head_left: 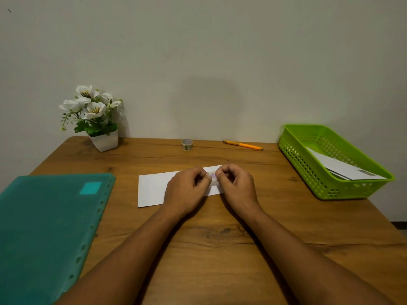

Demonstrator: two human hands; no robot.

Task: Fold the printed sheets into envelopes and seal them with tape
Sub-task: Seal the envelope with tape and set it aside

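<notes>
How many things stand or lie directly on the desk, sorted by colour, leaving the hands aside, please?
Green: 2, the folder and the basket
White: 2, the folded sheet and the flower pot
Orange: 1, the pen
Patterned: 1, the tape roll
Total: 6
</notes>
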